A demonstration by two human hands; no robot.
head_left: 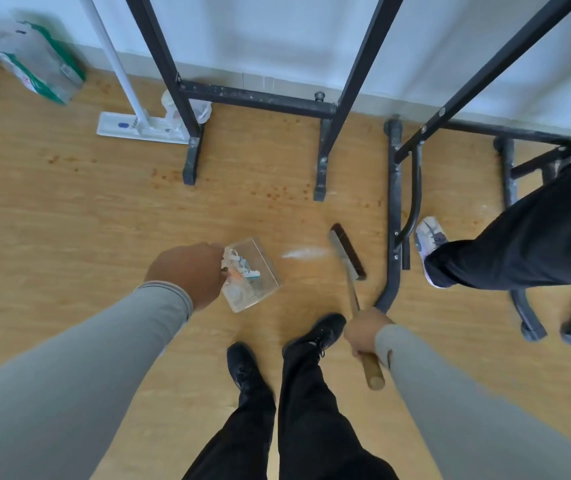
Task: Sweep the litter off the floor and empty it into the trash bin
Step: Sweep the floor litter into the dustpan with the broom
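A: Which step is this?

B: Sweeping, by my reading. The left hand [187,271] grips the rear of a clear dustpan [252,275] set on the floor [69,209], some litter [242,268] already in it. The right hand [363,332] is clamped round the wooden handle of the broom [348,251], whose head sits at three o'clock from the pan, just beside a blurred white scrap [303,252] lying between the two

A: And next?

B: Probably a short stroke toward nine o'clock into the pan's mouth. No trash bin is in view

A: Anything in the way?

B: Black metal frame legs [393,216] at three o'clock, close behind the broom, another person's white shoe [429,247] beyond them. A flat mop [138,128] and a plastic bag [34,64] lie well apart, near eleven
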